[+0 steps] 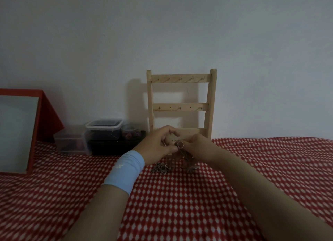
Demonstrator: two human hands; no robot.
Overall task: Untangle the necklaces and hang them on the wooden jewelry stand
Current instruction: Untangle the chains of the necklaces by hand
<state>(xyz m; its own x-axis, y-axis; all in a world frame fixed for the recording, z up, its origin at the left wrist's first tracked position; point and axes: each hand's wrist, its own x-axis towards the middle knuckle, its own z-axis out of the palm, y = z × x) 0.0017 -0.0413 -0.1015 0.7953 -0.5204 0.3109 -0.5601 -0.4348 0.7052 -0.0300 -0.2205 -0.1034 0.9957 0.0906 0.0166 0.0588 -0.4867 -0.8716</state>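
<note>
Left hand: the left hand [158,145], at the centre of the frame, has its fingers curled and its thumb tip pressed to them, pinching a necklace [180,153].
Right hand: the right hand [198,148], just beside the left, has curled fingers that pinch the same necklace at a small ring [180,144] on it.
Necklace: its thin chain hangs from between the two hands down to the cloth; how the strands cross is too fine to tell.
Tangle of chains: a tangle of chains [161,168] lies on the cloth directly below the hands.
Wooden stand: the wooden stand [209,100] is upright against the wall behind the hands, with small hooks on its top and middle bars; nothing hangs on them.
Wristband: a light blue wristband [124,174] is on the left forearm.
Cloth: a red cloth [252,168] with white spots covers the surface.
Boxes: clear plastic boxes [102,132] sit left of the stand, by the wall.
Red frame: a red frame [45,111] leans at the left edge of the frame.
</note>
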